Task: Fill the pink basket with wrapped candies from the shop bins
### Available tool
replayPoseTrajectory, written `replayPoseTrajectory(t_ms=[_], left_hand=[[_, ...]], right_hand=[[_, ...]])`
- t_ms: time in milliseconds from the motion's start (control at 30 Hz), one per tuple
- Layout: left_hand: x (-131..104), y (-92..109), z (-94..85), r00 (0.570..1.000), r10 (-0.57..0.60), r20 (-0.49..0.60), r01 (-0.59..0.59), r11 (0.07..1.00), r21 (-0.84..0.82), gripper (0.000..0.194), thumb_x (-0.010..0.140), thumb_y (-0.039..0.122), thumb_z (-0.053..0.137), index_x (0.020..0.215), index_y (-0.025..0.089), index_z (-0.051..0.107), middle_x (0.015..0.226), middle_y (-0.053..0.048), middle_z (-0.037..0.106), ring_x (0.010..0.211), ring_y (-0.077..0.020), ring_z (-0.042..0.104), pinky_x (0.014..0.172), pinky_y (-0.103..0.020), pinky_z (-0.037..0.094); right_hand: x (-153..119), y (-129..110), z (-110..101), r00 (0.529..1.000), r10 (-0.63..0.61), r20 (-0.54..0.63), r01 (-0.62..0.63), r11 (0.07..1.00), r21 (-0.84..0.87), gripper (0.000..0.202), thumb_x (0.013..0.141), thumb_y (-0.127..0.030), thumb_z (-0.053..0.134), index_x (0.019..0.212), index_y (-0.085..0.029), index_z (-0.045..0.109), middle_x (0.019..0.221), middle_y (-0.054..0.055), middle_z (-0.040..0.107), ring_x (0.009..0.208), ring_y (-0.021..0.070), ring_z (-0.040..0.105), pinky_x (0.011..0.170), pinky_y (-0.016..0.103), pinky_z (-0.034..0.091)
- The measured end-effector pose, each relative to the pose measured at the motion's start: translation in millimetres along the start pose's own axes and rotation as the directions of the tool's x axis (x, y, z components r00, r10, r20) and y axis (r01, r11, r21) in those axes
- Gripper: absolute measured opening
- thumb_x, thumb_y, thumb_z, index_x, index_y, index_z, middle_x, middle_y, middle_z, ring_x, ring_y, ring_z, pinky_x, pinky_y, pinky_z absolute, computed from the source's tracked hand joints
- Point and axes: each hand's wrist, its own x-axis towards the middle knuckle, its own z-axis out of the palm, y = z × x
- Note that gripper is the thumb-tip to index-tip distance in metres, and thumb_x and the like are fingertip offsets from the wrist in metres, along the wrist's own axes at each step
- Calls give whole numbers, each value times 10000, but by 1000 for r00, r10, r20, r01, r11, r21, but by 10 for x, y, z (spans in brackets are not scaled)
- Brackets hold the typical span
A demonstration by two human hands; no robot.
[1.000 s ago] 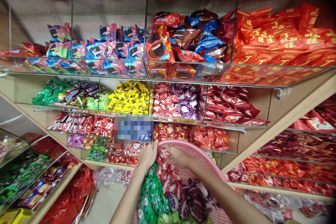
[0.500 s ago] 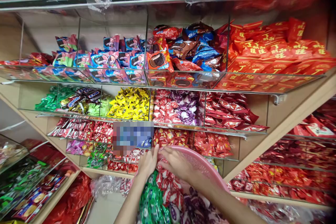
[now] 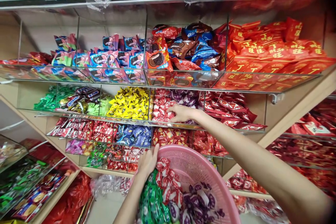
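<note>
My left hand (image 3: pixel 149 159) is closed round the far-left rim of a pink plastic basket (image 3: pixel 225 182). Inside the basket lie green-wrapped candies (image 3: pixel 152 197), red-and-white wrapped candies (image 3: pixel 169 183) and purple-and-white wrapped candies (image 3: pixel 202 199). My right hand (image 3: pixel 181 112) is stretched over the basket to the second shelf. There it touches a pile of red-and-white wrapped candies (image 3: pixel 160 103), thumb and fingers apart. Purple-wrapped candies (image 3: pixel 185 96) lie right behind this hand, which partly hides them.
Yellow-wrapped candies (image 3: pixel 130 103) fill the compartment to the left, and red packets (image 3: pixel 228 108) the one to the right. Clear shelf fronts and dividers edge the compartments. Packaged cookies (image 3: pixel 159 59) stand on the shelf above; blue-wrapped candies (image 3: pixel 136 134) lie below.
My right hand has left the basket and moved up to the red-and-white candies on the shelf. More of the basket's inside now shows. My left hand has stayed on the rim.
</note>
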Motion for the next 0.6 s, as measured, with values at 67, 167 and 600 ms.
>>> replayPoseTrajectory(t_ms=[67, 167, 600], left_hand=[[-1, 0, 3, 1000, -5, -2, 5, 1000, 2, 780, 831, 687, 39, 1141, 271, 622, 1065, -110, 676, 1010, -293, 609, 863, -398, 408], [-14, 16, -3, 1000, -12, -5, 12, 1000, -3, 775, 837, 680, 45, 1128, 263, 630, 1066, -111, 676, 1015, -284, 608, 859, -385, 410], [-62, 57, -22, 1000, -18, -5, 19, 1000, 10, 787, 845, 660, 26, 1095, 236, 639, 1018, -125, 685, 970, -292, 621, 811, -380, 425]], right_hand=[[47, -36, -18, 999, -7, 46, 8, 1000, -16, 490, 744, -276, 652, 1211, -158, 559, 1160, 121, 588, 1046, 255, 555, 859, 304, 427], [95, -87, -45, 992, -16, 126, 22, 999, -45, 521, 729, -190, 656, 1236, -163, 541, 1225, 124, 557, 1071, 250, 550, 863, 284, 426], [110, -69, -28, 979, -2, 206, 10, 999, -41, 397, 747, -143, 608, 1137, -200, 558, 1007, 60, 569, 702, 135, 566, 599, 221, 438]])
